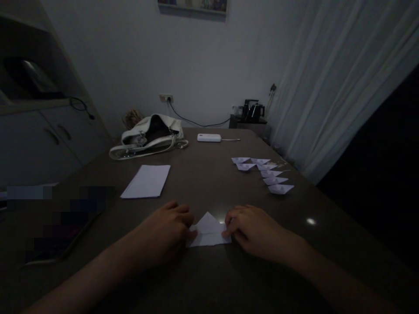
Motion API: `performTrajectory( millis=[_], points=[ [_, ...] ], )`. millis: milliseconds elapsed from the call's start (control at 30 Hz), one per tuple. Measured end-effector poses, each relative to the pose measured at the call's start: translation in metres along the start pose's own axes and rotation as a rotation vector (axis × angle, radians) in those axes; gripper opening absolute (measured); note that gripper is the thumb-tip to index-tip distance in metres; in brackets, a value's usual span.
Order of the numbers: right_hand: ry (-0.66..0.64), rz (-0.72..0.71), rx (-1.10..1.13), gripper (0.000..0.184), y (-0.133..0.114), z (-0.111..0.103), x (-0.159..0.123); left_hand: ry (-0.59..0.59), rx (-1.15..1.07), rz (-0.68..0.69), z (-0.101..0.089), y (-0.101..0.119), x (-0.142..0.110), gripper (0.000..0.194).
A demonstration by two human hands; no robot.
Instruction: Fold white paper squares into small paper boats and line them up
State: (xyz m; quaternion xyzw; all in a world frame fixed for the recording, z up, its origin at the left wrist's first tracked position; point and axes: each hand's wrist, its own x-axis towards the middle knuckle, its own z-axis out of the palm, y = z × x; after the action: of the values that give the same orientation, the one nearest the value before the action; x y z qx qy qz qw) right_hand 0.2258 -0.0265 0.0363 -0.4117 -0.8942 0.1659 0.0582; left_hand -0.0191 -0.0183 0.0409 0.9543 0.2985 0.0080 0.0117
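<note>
At the lower centre of the head view, a partly folded sheet of white paper (pixel 208 231) lay on the dark tabletop (pixel 203 187), its peak pointing up the frame and a flat strip along its near edge. The left hand (pixel 172 231) had its fingers curled, the thumb pressing on the sheet's left end. The right hand (pixel 250 229) held the right end down with thumb and curled fingers. Right of centre sat a group of folded paper boats (pixel 272 173), some touching or overlapping in view. Left of centre lay a stack of white paper (pixel 147 181), with a white handbag (pixel 153 133) beyond it, at the upper left of the tabletop. Near the far edge, at upper centre, rested a white power bank (pixel 208 138) with a short cable (pixel 231 140) at its right.
</note>
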Motion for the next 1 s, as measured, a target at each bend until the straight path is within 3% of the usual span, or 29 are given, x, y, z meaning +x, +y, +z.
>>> performTrajectory(
  millis=[200,767,867,967,1000],
  points=[
    [0.03,0.059,0.014,0.03,0.006,0.003,0.0,-0.089,-0.077,0.02,-0.012,-0.01,-0.012,0.023],
    [0.013,0.322,-0.048,0.025,0.012,-0.005,0.008,-0.076,-0.091,0.011,-0.012,-0.008,-0.007,0.023],
    [0.122,0.269,-0.046,0.02,0.013,-0.005,0.011,-0.072,-0.085,0.008,-0.008,-0.008,-0.006,0.022],
    [0.295,0.072,0.041,0.017,0.006,0.004,0.013,-0.052,-0.08,0.001,-0.004,-0.007,-0.005,0.018],
    [0.297,-0.004,0.072,0.018,0.003,0.009,0.013,-0.044,-0.075,-0.007,-0.003,-0.006,-0.005,0.016]
  ],
)
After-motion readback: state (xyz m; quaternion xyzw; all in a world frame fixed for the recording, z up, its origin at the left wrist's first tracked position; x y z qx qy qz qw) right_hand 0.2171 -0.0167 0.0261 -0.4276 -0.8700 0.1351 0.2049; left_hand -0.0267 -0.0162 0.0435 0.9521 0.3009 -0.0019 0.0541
